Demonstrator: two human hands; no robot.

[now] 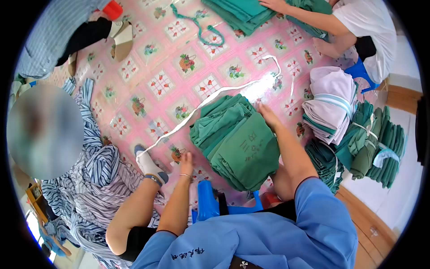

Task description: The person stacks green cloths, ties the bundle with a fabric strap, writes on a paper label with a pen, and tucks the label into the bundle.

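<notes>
In front of me a stack of folded green cloth (244, 148) lies on the patterned floor, with dark handwriting on its top piece. My right hand (268, 117) lies against the stack's far right edge, its fingers stretched out. To the left of the stack, apart from it, my left hand (186, 165) is low over the floor sheet with its fingers extended and nothing in them. A long white cloth strip (197, 107) runs from beside my socked foot (150, 166) along the far side of the stack, then bends near the bright glare.
Tied bundles of pale cloth (331, 96) and green cloth (369, 148) stand at right. A striped fabric heap (98, 179) spreads at left. Another person's hand (274, 5) rests on a green pile (242, 15) at the far side. A green cord (197, 24) lies nearby.
</notes>
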